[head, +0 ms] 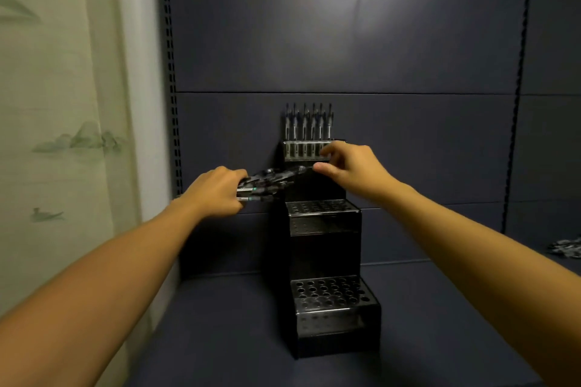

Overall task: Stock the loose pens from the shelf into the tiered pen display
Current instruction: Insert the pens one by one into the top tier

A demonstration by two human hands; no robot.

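Left hand [217, 190] is clamped around a bundle of pens [267, 184], held roughly level and fanned toward the display, and the right hand [349, 166] is at the far end of that bundle, thumb and forefinger pinching what looks like the tip of one pen, though blur makes it hard to say the grip is fully closed on it. This reads as the feeding step: pull one pen out of the bunch, then stand it in a hole. The tiered pen display [327, 261] stands on the dark shelf [220, 339] against the back panel; its top tier already carries a row of upright pens [309, 124], while the middle tier [320, 207] and bottom tier [330, 294] show only open holes. Next move, by my reading, calls for tipping the drawn pen upright and lowering it into a free hole without knocking the standing row just behind the right hand. More loose pens [566, 246] lie on the shelf at far right, well apart. Nothing blocks the lower tiers.
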